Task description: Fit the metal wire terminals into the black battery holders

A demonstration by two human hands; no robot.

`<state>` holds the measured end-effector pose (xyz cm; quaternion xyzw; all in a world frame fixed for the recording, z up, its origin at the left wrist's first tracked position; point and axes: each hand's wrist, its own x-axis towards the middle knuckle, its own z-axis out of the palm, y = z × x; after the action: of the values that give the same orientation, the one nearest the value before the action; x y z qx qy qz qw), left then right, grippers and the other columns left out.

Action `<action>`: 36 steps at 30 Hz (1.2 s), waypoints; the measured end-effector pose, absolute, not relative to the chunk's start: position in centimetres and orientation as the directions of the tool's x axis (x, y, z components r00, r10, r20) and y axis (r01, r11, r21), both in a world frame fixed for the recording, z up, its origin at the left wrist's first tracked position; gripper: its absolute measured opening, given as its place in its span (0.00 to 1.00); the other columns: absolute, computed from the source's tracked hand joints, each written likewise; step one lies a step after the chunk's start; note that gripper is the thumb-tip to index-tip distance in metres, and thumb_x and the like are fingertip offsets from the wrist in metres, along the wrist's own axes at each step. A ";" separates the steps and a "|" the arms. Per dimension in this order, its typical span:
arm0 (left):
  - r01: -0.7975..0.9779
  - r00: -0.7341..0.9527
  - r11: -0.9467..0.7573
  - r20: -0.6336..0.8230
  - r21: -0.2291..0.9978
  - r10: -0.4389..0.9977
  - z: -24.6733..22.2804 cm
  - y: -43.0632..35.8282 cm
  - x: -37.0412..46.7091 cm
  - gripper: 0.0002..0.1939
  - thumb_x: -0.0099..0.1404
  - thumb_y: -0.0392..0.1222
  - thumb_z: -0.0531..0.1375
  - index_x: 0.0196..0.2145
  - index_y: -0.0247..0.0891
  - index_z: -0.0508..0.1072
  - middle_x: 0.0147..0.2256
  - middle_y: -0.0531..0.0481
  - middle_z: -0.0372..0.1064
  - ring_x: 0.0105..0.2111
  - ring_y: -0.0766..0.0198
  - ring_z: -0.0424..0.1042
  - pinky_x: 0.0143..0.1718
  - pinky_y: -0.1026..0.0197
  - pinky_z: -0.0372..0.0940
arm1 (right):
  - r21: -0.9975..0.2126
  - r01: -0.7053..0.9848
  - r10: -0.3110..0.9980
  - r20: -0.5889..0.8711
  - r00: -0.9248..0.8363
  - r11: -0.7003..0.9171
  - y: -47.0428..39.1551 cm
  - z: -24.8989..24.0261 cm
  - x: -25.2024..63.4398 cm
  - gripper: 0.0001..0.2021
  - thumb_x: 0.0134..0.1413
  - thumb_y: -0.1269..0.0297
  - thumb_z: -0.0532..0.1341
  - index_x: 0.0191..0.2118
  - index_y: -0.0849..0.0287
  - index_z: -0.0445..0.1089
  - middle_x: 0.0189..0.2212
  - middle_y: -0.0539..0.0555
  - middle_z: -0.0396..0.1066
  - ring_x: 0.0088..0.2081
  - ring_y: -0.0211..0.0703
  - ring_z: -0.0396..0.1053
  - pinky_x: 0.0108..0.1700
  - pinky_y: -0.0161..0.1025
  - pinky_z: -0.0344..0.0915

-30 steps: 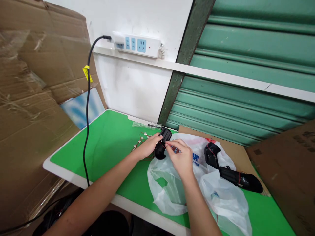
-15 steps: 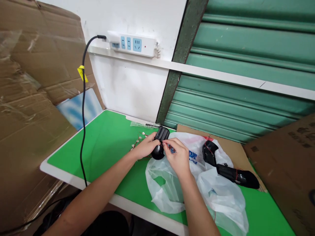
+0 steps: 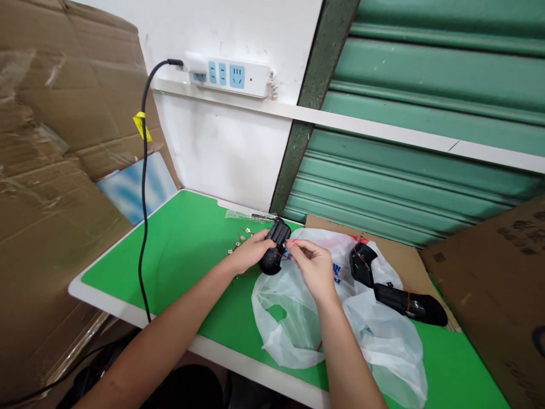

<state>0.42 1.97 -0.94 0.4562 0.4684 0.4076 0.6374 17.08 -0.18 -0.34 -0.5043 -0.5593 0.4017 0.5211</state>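
My left hand (image 3: 251,251) is closed around a black plastic housing (image 3: 279,234) with a rounded lower end, held tilted above the green tabletop. My right hand (image 3: 313,262) pinches a thin red wire (image 3: 297,237) just right of the housing. Another stretch of red wire trails below, between the housing and the fingers. Behind my left hand lie several small pale connectors on red wires (image 3: 239,241). A white plastic bag (image 3: 293,335) with blue print spreads under and beside my right hand.
Two more black plastic pieces with red wires, one upright (image 3: 361,264) and one lying flat (image 3: 411,305), rest on the right. A black cable (image 3: 145,227) hangs from the power strip (image 3: 251,78). Cardboard (image 3: 63,170) stands left; a carton (image 3: 498,284) stands right.
My right hand has moved slightly right, away from the housing, with the red wire now showing between its fingertips. The housing has turned a little in my left hand.
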 end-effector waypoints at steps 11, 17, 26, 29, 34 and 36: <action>-0.104 0.288 0.354 -0.313 0.929 0.905 -0.7 1.8 0.4 0.12 0.51 0.43 0.57 0.35 0.40 0.68 0.27 0.56 0.62 0.30 0.63 0.62 0.32 0.62 0.58 | -0.822 0.405 0.901 0.434 -0.007 0.399 -0.5 -0.6 16.7 0.10 0.57 0.58 0.65 0.30 0.56 0.79 0.25 0.51 0.74 0.23 0.37 0.64 0.27 0.36 0.61; -0.152 0.308 0.361 -0.303 0.920 0.902 -0.1 1.7 0.4 0.11 0.52 0.45 0.56 0.33 0.40 0.67 0.32 0.54 0.64 0.34 0.62 0.64 0.34 0.62 0.59 | -0.809 0.420 0.894 0.447 -0.013 0.411 -0.5 -0.7 16.8 0.09 0.57 0.59 0.65 0.31 0.57 0.79 0.27 0.51 0.75 0.23 0.37 0.64 0.28 0.36 0.62; -0.202 0.344 0.410 -0.328 0.889 0.880 -0.1 1.7 0.2 0.13 0.55 0.47 0.56 0.37 0.40 0.70 0.32 0.53 0.67 0.36 0.61 0.66 0.35 0.63 0.60 | -0.817 0.400 0.896 0.443 -0.024 0.415 -0.5 -0.9 16.7 0.08 0.57 0.61 0.65 0.32 0.57 0.80 0.28 0.52 0.75 0.24 0.37 0.65 0.27 0.37 0.62; -0.232 0.374 0.436 -0.334 0.869 0.865 -0.3 1.7 0.0 0.14 0.55 0.49 0.57 0.37 0.39 0.71 0.32 0.53 0.69 0.36 0.60 0.67 0.35 0.63 0.60 | -0.818 0.385 0.893 0.448 -0.043 0.429 -0.6 -0.7 16.7 0.09 0.58 0.60 0.65 0.32 0.56 0.80 0.28 0.52 0.75 0.24 0.38 0.65 0.28 0.37 0.62; -0.258 0.390 0.440 -0.324 0.860 0.862 -0.7 1.8 0.0 0.14 0.55 0.49 0.59 0.37 0.39 0.72 0.33 0.52 0.71 0.35 0.61 0.69 0.35 0.64 0.60 | -0.799 0.403 0.884 0.465 -0.057 0.446 -0.6 -0.5 16.7 0.09 0.59 0.60 0.64 0.32 0.56 0.79 0.28 0.53 0.76 0.25 0.38 0.66 0.28 0.37 0.63; -0.263 0.392 0.436 -0.318 0.861 0.863 -0.8 1.8 0.1 0.14 0.55 0.48 0.59 0.38 0.39 0.73 0.33 0.52 0.72 0.34 0.62 0.69 0.34 0.64 0.60 | -0.785 0.431 0.882 0.469 -0.056 0.445 -0.6 -0.5 16.8 0.09 0.59 0.60 0.64 0.32 0.56 0.79 0.29 0.53 0.76 0.25 0.38 0.66 0.28 0.37 0.63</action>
<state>0.07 1.84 -0.82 0.3735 0.4020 0.3772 0.7461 16.76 -0.58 -0.50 -0.4755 -0.6902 0.2270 0.4959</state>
